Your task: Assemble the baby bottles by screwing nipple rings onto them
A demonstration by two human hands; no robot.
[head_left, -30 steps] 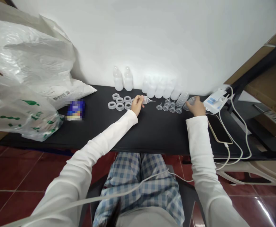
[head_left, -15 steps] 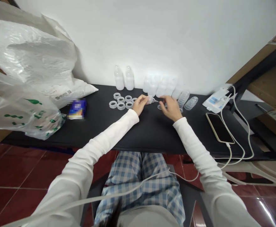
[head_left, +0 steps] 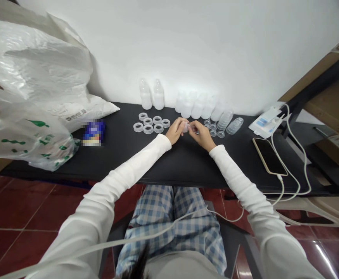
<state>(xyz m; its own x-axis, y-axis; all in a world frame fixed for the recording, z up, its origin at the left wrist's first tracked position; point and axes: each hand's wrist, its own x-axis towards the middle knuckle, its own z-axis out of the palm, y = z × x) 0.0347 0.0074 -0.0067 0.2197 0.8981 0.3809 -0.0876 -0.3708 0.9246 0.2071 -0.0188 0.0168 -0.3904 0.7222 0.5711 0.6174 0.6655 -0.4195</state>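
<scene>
My left hand [head_left: 175, 131] is closed around a clear bottle collar ring [head_left: 185, 126], mostly covered by the fingers. Against its right side, my right hand [head_left: 202, 136] pinches at the bottle nipple in the ring; the fingers hide most of the nipple. Several loose clear nipples [head_left: 213, 127] lie on the black table just beyond my right hand. Left of my left hand are several translucent collar rings [head_left: 148, 129]. Behind both hands, a row of white bottles [head_left: 197, 111] without tops stands along the wall.
Two capped bottles [head_left: 158, 95] stand at the wall. Nested clear caps [head_left: 225, 119] and a tilted cap stack [head_left: 235, 126] are on the right. Farther right lie a phone [head_left: 270, 157], its white cable [head_left: 305, 155] and a white package [head_left: 265, 122]. Plastic bags [head_left: 38, 128] and a blue packet [head_left: 94, 132] occupy the left.
My right hand has moved left to meet my left hand, and its fingers have closed at the nipple, which stuck out towards it before. More loose nipples now show beside it.
</scene>
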